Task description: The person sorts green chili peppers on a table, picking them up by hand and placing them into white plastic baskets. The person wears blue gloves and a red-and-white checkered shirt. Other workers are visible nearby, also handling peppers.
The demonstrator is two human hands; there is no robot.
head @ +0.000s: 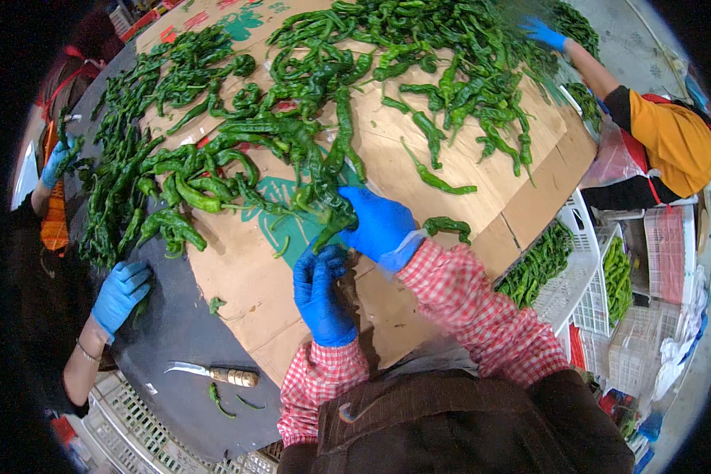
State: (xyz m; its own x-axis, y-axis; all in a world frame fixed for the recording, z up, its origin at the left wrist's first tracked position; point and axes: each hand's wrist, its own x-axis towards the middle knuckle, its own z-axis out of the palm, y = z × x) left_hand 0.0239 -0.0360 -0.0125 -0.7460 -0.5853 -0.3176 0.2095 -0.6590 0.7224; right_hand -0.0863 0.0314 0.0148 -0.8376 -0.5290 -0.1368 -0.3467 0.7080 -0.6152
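Note:
My right hand [385, 225], in a blue glove, grips a wrinkled green pepper [336, 224] at the edge of a heap of long green peppers [299, 133]. Other peppers crowd against its fingers, so how many it holds is unclear. Just below, my left hand [323, 293], also gloved in blue, has curled fingers close to that pepper's lower tip. Whether they pinch it is hidden. Under both hands lies a flattened cardboard sheet [249, 284] with green print. A single curved pepper [447, 226] rests right of my right wrist.
A curved knife [213, 373] with a wooden handle lies on the dark tabletop [195, 332] at left. Co-workers' gloved hands reach in at left [121, 296], far left [58, 161] and far right [544, 34]. White plastic crates [575, 260] with peppers stand at right.

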